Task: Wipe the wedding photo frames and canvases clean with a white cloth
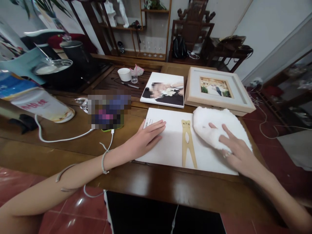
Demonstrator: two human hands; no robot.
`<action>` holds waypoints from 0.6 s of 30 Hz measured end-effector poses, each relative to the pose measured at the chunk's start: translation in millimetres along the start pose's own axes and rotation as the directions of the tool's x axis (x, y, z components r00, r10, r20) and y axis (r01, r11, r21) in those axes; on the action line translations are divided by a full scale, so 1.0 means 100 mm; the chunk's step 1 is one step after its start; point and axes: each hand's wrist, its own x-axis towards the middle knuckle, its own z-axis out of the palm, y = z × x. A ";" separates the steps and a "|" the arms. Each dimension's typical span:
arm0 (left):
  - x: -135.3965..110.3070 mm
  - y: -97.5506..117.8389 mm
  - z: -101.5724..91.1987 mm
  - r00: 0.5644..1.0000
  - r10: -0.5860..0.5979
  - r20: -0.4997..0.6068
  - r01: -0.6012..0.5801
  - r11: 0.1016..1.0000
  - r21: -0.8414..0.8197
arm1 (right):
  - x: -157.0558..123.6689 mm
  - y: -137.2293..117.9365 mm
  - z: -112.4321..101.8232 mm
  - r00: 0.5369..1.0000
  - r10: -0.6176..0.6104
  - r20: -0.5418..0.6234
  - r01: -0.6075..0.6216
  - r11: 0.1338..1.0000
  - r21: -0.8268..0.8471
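Note:
My left hand (152, 136) lies flat with fingers stretched out on the left part of a white board (168, 143), partly covering a printed label with a barcode. My right hand (236, 151), wearing a ring, rests on a fluffy white piece (207, 136) at the board's right side. Its fingers are apart and touch the fluff; part of them is hidden there. Between my hands a flat, yellowish cat-shaped piece (187, 143) with two long legs lies on the board, its head with drawn eyes pointing away from me.
Behind the board lie a photo panel (170, 100) and a light wooden picture frame (219, 105). To the left are a pixelated phone-like item (109, 110) on a white cable, a snack bag (48, 107), a paper cup (124, 74) and a dark pot (53, 73).

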 end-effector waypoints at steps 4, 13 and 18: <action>-0.01 0.00 0.02 1.000 -0.012 -0.001 0.012 1.000 0.000 | -0.49 -0.33 -0.08 0.982 -0.149 0.116 0.142 0.987 0.069; 0.00 0.01 0.00 1.000 -0.001 0.017 0.001 0.999 0.032 | -0.33 -0.12 -0.10 0.992 -0.027 0.125 0.009 0.990 0.141; 0.01 0.01 -0.01 1.000 0.013 0.027 -0.014 0.999 0.036 | 0.41 0.05 -0.11 0.999 -0.024 0.047 0.015 0.984 0.179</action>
